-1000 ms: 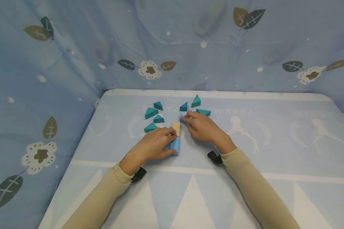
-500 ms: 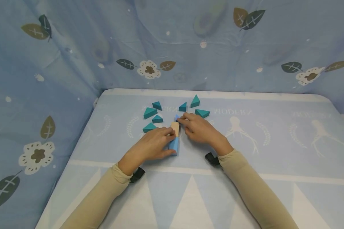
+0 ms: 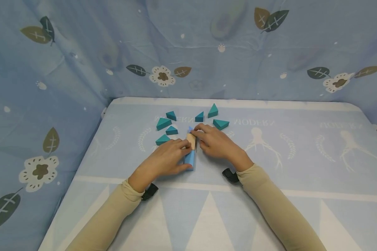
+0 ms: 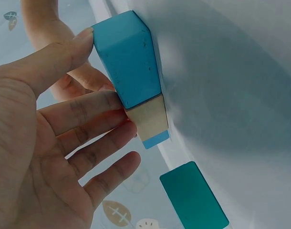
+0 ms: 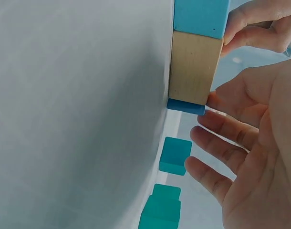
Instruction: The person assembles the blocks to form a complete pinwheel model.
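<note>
Three toy blocks lie end to end in a row: a light blue block [image 3: 189,161] nearest, a plain wooden block [image 3: 191,140] in the middle, a small blue triangular block [image 3: 190,129] at the far end. My left hand [image 3: 166,158] holds the near two from the left; its thumb presses the light blue block [image 4: 129,62] and its fingertips touch the wooden block [image 4: 150,119]. At the far end, my right hand [image 3: 218,144] pinches the triangular block, which sits against the wooden block [image 5: 194,67]. Its fingers partly cover that block in the head view.
Several teal triangular blocks lie around the row: on the left, a teal block [image 3: 162,139] is close to my left hand; on the right, another teal block [image 3: 221,124] lies just beyond my right hand. A patterned cloth [image 3: 270,139] covers the table, with a curtain [image 3: 176,35] behind.
My right hand has slid the small blue triangular block leftward, from beside the row to the wooden block's far end. The left hand keeps its hold.
</note>
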The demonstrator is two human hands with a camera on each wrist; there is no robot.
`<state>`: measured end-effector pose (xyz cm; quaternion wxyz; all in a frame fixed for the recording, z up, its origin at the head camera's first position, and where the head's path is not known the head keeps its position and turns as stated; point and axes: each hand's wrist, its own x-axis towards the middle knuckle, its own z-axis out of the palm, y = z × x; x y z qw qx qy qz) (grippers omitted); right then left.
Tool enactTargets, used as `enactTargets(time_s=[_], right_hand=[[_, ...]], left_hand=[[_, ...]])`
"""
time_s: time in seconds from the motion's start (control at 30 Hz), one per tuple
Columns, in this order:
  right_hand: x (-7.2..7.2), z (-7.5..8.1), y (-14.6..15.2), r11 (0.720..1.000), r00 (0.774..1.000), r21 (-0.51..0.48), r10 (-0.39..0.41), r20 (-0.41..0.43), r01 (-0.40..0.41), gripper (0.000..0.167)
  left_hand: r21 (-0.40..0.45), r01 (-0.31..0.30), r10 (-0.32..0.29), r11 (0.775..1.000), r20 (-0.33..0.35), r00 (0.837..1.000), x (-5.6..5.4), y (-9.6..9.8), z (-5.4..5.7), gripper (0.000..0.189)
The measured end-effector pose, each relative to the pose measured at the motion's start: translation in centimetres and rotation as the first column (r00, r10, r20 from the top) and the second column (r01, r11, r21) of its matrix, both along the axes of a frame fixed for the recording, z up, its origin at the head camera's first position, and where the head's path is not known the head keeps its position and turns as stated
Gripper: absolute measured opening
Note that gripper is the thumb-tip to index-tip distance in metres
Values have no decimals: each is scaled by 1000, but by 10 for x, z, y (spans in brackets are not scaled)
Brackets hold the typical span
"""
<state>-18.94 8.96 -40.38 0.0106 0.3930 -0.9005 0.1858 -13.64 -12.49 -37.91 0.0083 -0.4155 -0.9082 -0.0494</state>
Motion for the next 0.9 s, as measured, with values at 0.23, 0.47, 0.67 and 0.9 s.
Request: enactTargets(time_s=[0.23,0.47,0.67,0.9], right_hand=[[0,2,0,999,999,-22,-30,-37,29,46],[1,2,-1,999,999,14,-34,-25,35,43],[1,1,-3,999,1000,25,-27,-6,27,43],[2,0,-4,999,1000,34,-27,6,27,43]], left_hand=[[0,1,-1,1000,7,1000,-1,0,1,55],[-4,0,0,1000,12,1000,-1,0,1,54],[1,-2,2,1000,10,1000,0,0,0,54],[3,-1,1,1000,12,1000,-1,0,0,54]])
